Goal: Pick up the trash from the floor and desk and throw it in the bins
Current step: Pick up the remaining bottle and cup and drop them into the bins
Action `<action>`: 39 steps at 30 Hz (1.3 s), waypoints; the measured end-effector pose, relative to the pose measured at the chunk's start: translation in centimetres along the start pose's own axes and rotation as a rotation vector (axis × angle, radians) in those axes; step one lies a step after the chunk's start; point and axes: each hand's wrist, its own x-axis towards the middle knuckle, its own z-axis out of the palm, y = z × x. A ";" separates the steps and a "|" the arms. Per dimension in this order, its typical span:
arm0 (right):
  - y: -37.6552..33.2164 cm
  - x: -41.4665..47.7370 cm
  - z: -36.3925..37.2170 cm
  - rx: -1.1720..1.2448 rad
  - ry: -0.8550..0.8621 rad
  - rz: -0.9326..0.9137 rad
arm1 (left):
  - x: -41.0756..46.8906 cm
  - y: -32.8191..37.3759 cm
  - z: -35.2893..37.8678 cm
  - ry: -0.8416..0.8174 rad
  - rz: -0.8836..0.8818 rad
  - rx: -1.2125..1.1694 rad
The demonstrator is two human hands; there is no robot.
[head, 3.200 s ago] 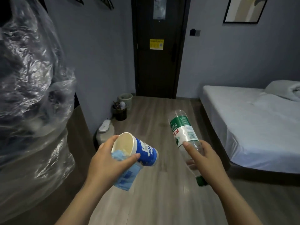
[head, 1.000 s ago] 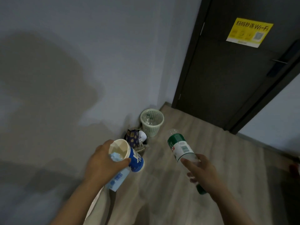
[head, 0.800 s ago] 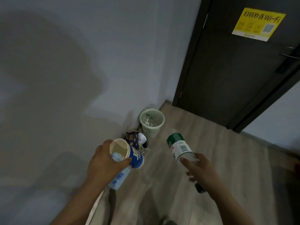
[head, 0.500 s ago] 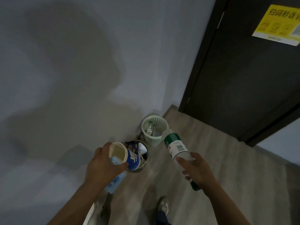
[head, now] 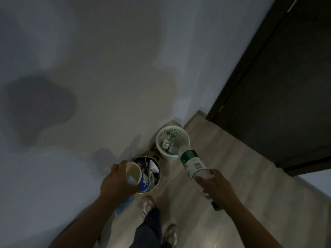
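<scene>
Gripping a flimsy paper cup (head: 142,179) in the left hand (head: 116,184), light plastic bottle (head: 192,162) neck-end in the right hand (head: 217,187); probably easy to crush.

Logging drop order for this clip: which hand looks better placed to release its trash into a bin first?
Probably left. The left hand holds the blue paper cup apparently right over the mouth of the dark bin; the plastic bottle in the right hand only reaches the rim of the green mesh basket.
</scene>
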 end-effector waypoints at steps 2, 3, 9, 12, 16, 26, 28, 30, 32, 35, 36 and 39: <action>-0.6 2.4 0.7 -0.040 -0.001 0.027 | 2.5 0.0 0.6 -0.030 0.001 0.041; -0.8 3.7 1.1 -0.056 -0.008 0.044 | 3.6 -0.1 0.9 -0.036 0.004 0.060; -1.4 11.5 4.1 -0.064 -0.021 0.109 | 11.8 -1.6 4.6 -0.091 -0.038 0.051; -1.7 15.4 5.6 -0.038 -0.030 0.115 | 15.5 -2.2 7.2 -0.134 -0.087 0.067; -2.0 20.4 7.4 -0.026 -0.056 0.118 | 19.4 -3.3 10.7 -0.176 -0.140 0.087; 1.2 30.0 9.6 -0.148 -0.106 0.108 | 25.4 -5.2 20.3 -0.217 -0.162 0.138; 1.8 31.2 9.8 -0.157 -0.103 0.120 | 26.1 -5.2 21.3 -0.250 -0.169 0.185; 2.4 32.4 10.2 -0.171 -0.108 0.131 | 26.7 -5.4 22.2 -0.262 -0.162 0.260; 2.9 33.3 10.6 -0.187 -0.114 0.128 | 27.2 -5.8 23.0 -0.252 -0.179 0.262; 3.5 34.5 11.2 -0.190 -0.114 0.123 | 27.9 -6.5 23.8 -0.257 -0.172 0.279; 3.6 34.8 11.4 -0.195 -0.117 0.126 | 28.2 -6.9 24.1 -0.259 -0.164 0.284; 3.7 35.8 12.1 -0.222 -0.136 0.141 | 29.0 -7.5 24.5 -0.242 -0.208 0.231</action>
